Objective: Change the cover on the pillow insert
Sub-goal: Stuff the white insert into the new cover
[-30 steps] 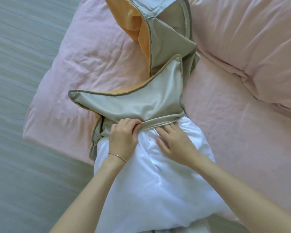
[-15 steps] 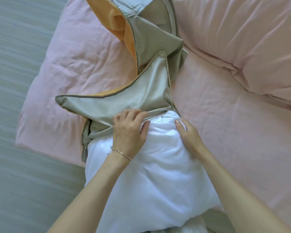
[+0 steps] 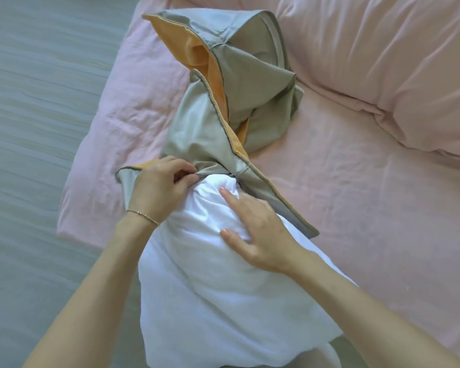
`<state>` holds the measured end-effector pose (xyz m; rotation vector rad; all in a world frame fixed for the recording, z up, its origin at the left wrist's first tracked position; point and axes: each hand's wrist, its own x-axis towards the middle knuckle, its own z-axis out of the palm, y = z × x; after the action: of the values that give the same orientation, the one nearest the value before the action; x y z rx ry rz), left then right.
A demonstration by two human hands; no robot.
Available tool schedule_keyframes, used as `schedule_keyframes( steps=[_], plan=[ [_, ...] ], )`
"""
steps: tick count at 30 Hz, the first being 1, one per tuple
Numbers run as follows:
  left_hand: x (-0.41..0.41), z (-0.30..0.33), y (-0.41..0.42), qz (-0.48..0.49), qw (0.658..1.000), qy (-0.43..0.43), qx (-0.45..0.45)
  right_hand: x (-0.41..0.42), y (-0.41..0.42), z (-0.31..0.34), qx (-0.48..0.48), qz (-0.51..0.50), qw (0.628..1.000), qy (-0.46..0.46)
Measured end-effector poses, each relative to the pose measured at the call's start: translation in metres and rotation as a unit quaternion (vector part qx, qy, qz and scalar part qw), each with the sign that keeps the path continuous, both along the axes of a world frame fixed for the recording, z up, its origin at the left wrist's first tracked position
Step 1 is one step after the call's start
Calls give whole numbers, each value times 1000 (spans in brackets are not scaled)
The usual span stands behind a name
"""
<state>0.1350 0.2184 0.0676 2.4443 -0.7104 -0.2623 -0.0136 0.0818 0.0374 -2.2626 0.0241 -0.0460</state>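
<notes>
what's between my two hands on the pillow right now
In the head view, only the bunched end of the white pillow insert lies between left hand and right hand.

The scene was seen through one wide-angle view only, taken from head height and directed forward and steeply down. The bed was looked upon from its near left corner, with the floor shown along the left side. Both forearms were seen entering from the bottom edge, close beneath the lens. No second view was given.
</notes>
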Motion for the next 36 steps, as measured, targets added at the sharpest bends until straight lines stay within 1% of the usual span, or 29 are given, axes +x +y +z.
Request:
schedule_keyframes(
  steps=[3, 6, 8, 11, 12, 14, 15, 17, 19, 21, 23, 24, 25, 26, 28, 30, 31, 32, 33, 34, 36],
  plan=[
    [4, 6, 3, 59, 991, 106, -59, 15, 23, 0, -71, 18, 997, -1],
    [0, 18, 5, 80, 977, 151, -129, 47, 40, 1, -118, 37, 992, 16],
    [-5, 25, 7, 73, 974, 154, -147, 68, 46, -1, -124, 30, 992, 13],
    [-7, 21, 11, 77, 975, 158, -135, 94, 44, -3, -147, 38, 988, 19],
    [-4, 17, 11, 87, 977, 149, -124, 99, 41, -4, -159, 47, 986, 33],
    [4, 7, 6, 92, 987, 101, -85, 102, 26, -12, -167, 36, 984, 60],
    [7, 1, 2, 82, 992, 68, -61, 98, 17, -16, -161, 12, 985, 60],
    [7, -11, -6, 51, 998, 22, -3, 80, -2, -26, -155, -75, 984, 36],
    [0, -23, -7, 46, 999, 7, 10, 53, -20, -39, -158, -154, 975, 14],
    [-12, -32, 4, 86, 996, -1, -19, 30, -31, -42, -137, -241, 960, 20],
    [-24, -42, 24, 165, 985, -2, -46, 22, -36, -42, -107, -335, 936, 9],
    [-30, -50, 36, 205, 978, -8, -47, 22, -34, -40, -112, -342, 933, -15],
    [-36, -56, 48, 241, 969, -4, -48, 24, -28, -36, -124, -323, 937, -56],
    [-41, -61, 59, 279, 958, 22, -57, 27, -19, -32, -127, -288, 944, -99],
    [-45, -70, 77, 362, 922, 114, -76, 35, 8, -22, -116, -181, 965, -152],
    [-48, -77, 93, 418, 886, 196, -47, 39, 45, -15, -110, -62, 978, -167],
    [-50, -79, 100, 429, 868, 245, -53, 38, 64, -15, -117, -11, 980, -162],
    [-52, -83, 105, 438, 842, 303, -83, 36, 82, -15, -131, 28, 980, -145],
    [-54, -83, 109, 441, 815, 359, -117, 34, 96, -17, -151, 58, 980, -115],
    [-56, -87, 114, 435, 800, 391, -134, 32, 108, -21, -173, 79, 978, -80],
    [-58, -94, 118, 413, 804, 409, -126, 31, 121, -29, -222, 102, 970, 1]
  ],
)
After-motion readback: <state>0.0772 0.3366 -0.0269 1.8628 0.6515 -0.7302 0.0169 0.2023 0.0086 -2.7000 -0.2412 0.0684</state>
